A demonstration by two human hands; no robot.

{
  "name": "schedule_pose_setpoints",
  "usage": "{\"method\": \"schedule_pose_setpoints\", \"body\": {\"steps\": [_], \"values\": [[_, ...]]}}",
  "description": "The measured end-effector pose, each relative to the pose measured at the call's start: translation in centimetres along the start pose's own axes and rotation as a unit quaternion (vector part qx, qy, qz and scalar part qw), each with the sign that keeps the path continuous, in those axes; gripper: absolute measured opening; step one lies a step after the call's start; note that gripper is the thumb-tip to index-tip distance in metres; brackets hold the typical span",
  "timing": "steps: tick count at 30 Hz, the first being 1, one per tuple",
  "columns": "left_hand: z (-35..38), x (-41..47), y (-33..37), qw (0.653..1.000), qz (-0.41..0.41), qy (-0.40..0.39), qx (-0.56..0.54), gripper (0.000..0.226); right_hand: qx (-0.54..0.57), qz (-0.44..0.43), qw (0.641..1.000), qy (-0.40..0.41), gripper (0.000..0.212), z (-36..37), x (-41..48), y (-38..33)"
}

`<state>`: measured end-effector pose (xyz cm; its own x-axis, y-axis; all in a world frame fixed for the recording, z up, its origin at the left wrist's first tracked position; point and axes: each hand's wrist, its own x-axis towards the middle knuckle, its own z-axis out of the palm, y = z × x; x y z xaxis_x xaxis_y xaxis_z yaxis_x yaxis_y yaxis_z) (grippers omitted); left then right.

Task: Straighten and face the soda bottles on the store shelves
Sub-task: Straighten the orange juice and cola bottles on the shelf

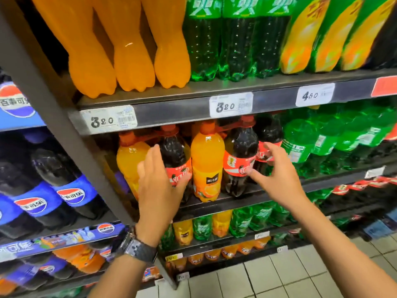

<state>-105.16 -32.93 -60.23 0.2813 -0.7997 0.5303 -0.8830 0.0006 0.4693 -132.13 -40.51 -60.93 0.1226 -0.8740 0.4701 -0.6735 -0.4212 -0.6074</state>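
Your left hand curled round the left cola bottle on the middle shelf, thumb across its red label. Your right hand was spread, thumb tip touching the next cola bottle; an orange bottle stood between them

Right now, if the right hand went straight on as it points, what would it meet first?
Probably the cola bottle right of the orange bottle; the right hand seems almost there, depth unclear.
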Motion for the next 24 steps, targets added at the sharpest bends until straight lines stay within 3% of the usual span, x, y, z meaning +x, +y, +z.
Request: {"method": "schedule_pose_setpoints", "body": {"steps": [8,15,18,19,21,24], "values": [[2.8,0.6,0.1,0.995,-0.037,0.060,0.066,0.088,0.065,-0.087,0.988,-0.113,0.097,0.7,1.9,3.7],[3.4,-0.4,2.5,0.990,-0.095,0.079,0.061,0.091,0.065,-0.078,0.989,-0.106,0.098,1.1,2.4,4.4],[4.3,-2.5,4.9,0.981,-0.112,0.131,0.093,0.071,0.091,-0.066,0.988,-0.102,0.096,1.8,2.3,3.9],[5.1,-3.5,5.6,0.983,-0.110,0.107,0.097,0.063,0.105,-0.058,0.988,-0.099,0.095,2.0,2.1,3.7],[7.4,-5.3,6.8,0.989,-0.133,-0.017,0.055,0.055,0.138,-0.039,0.986,-0.088,0.093,2.5,1.8,3.3],[10.4,-6.5,7.5,0.965,-0.221,-0.125,-0.067,0.058,0.159,-0.010,0.986,-0.057,0.089,3.1,1.3,3.0]]}}
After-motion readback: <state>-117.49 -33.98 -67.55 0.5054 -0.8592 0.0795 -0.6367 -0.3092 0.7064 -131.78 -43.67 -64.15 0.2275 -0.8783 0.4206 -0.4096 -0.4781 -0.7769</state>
